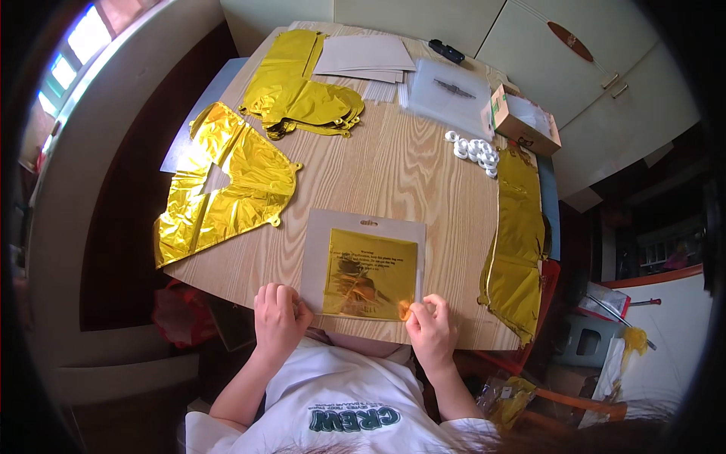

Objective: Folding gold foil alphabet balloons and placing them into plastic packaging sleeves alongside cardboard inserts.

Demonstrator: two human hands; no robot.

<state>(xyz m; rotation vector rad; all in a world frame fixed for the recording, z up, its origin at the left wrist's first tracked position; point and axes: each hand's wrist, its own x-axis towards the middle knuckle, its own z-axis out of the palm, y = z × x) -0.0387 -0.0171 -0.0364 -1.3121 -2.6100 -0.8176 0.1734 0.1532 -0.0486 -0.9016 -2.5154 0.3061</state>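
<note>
Close in front of me on the table lies a flat package: a grey card (316,250) with a hang hole at its top and a folded gold foil balloon (370,276) on it, inside a clear plastic bag (421,261) with printed text. My left hand (280,319) is closed at the bag's lower left corner, its thumb against the edge. At the lower right corner my right hand (432,325) pinches the bag's edge, beside a small orange reflection. What sits inside the closed fingers of each hand is mostly hidden.
A large gold foil balloon (253,178) lies at left, with a stack of them (283,76) behind. At the back are grey cards (367,54), clear bags (454,94) and a black object (446,51). White rolls (475,153), a cardboard box (533,135) and more foil (514,242) line the right.
</note>
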